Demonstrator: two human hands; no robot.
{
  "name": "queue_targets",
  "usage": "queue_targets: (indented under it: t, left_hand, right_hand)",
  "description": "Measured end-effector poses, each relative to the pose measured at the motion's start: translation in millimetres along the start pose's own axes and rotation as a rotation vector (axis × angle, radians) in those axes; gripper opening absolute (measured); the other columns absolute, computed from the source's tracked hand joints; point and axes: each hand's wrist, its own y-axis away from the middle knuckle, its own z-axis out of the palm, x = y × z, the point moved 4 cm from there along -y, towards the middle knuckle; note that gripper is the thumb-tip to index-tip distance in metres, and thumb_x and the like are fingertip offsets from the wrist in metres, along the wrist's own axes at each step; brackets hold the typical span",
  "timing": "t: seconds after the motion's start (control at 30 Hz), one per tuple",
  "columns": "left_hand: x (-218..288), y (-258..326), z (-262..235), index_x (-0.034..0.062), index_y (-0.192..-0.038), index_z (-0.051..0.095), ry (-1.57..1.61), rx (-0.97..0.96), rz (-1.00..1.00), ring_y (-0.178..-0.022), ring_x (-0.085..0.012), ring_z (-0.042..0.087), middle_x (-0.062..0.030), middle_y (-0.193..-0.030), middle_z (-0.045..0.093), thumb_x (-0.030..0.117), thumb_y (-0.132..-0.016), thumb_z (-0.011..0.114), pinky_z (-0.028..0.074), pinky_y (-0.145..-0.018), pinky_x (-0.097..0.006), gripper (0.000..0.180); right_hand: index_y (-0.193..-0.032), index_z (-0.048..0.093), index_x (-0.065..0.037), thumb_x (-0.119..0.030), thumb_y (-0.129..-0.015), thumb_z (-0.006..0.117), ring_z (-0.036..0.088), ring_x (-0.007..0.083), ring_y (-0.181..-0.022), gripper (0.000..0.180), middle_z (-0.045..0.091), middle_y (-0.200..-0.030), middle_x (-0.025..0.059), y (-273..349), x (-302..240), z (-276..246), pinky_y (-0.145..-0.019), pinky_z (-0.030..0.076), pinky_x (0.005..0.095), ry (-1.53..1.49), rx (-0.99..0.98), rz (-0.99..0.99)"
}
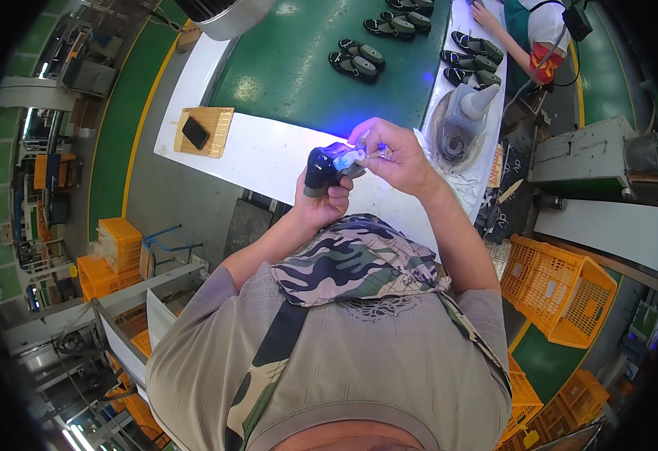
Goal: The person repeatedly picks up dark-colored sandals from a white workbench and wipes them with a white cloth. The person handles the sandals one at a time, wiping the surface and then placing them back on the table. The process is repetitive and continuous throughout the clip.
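Note:
My left hand [321, 201] grips a dark shoe [327, 166] from below, holding it up over the white table edge [269, 154]. A bluish light glows on the shoe's near end. My right hand [394, 154] presses against that lit end, its fingers pinched on a thin pale stick-like tool [372, 155]; I cannot tell exactly what it is. Both hands meet above a camouflage-patterned cloth [351, 263] at my chest.
A green conveyor belt [291, 68] carries several pairs of dark shoes [355, 60]. A black phone on a wooden tray [203, 131] lies at the table's left. Another person [528, 30] works at the far right. Orange crates [562, 289] stand right and left; a grey cone spool [470, 105] stands nearby.

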Motion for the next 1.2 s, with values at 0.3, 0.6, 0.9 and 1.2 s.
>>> queue_targets:
  t: [0.3,0.6,0.9,1.2]
  left_hand:
    - [-17.3,0.2,-0.3,-0.0056,-0.137,0.038,0.029,-0.102,0.010,-0.059,-0.0135,0.055,-0.0119,-0.085,0.058,0.045,-0.084,0.059,0.041,-0.050,-0.024,0.076]
    - [-29.3,8.7,1.8,-0.0020,-0.137,0.041,-0.050,-0.082,0.089,-0.055,-0.0160,0.052,-0.0114,-0.082,0.059,0.051,-0.088,0.051,0.039,-0.052,-0.028,0.073]
    - [-20.7,38.3,-20.1,0.0067,-0.114,0.059,-0.107,0.069,0.490,-0.057,-0.0213,0.057,-0.0152,-0.081,0.063,0.056,-0.090,0.050,0.048,-0.053,-0.029,0.056]
    - [-1.2,116.0,-31.6,0.0092,-0.109,0.062,-0.173,0.101,0.915,-0.085,-0.0267,0.068,-0.0098,-0.098,0.069,0.039,-0.089,0.058,0.055,-0.077,-0.044,0.036]
  right_hand:
    - [-0.080,0.049,-0.005,0.003,-0.076,0.065,0.057,0.0167,-0.086,0.019,0.062,-0.100,0.0109,9.1,5.9,-4.2,-0.078,0.046,0.0295,-0.015,-0.019,-0.009]
    - [-0.079,0.051,-0.004,0.002,-0.074,0.069,0.059,0.0168,-0.085,0.020,0.063,-0.091,0.0098,18.8,10.8,-7.9,-0.074,0.047,0.0299,-0.034,0.115,0.087]
    - [-0.084,0.055,-0.003,0.000,-0.077,0.072,0.055,0.0104,-0.079,0.019,0.060,-0.087,0.0041,39.6,29.4,4.2,-0.071,0.046,0.0254,-0.293,0.193,0.302]
    - [-0.094,0.049,-0.004,0.004,-0.081,0.063,0.065,0.0236,-0.076,0.020,0.066,-0.093,0.0196,43.0,75.9,30.3,-0.061,0.050,0.0316,-0.446,0.134,0.399]
